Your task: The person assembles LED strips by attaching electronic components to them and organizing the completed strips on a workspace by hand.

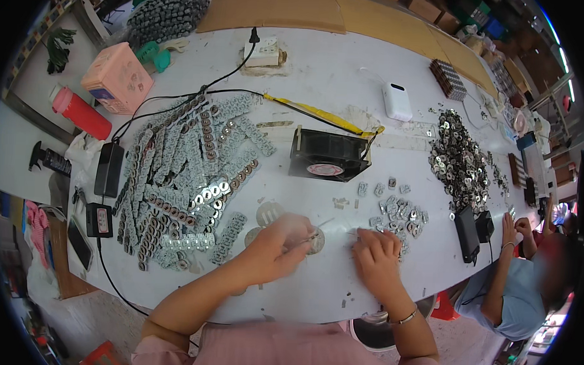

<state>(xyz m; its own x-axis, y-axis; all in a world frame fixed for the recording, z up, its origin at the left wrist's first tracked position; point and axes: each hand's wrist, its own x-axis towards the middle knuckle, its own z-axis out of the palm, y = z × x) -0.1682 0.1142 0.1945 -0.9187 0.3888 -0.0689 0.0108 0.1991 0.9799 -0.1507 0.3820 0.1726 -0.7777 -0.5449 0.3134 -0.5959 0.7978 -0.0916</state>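
My left hand (282, 245), partly smeared by motion, is closed in a pinch over the middle of the table's near side. Something small, thin and metallic shows at its fingertips, but its kind cannot be made out. Beside those fingers lies a round metallic disc (316, 242), and another grey round patch (269, 214) shows behind the hand. To the right, my right hand (377, 257) rests low over the table with its fingers curled together; whatever they pinch is too small to name. Just beyond it lie several loose small silvery metal parts (403, 213).
A large heap of silvery part strips (176, 185) covers the left. A black fan (329, 155) stands ahead, its cable in yellow tape. Dark metal pieces (458, 164) are piled at right near black power adapters (466, 235). A co-worker (517, 287) sits at the right edge.
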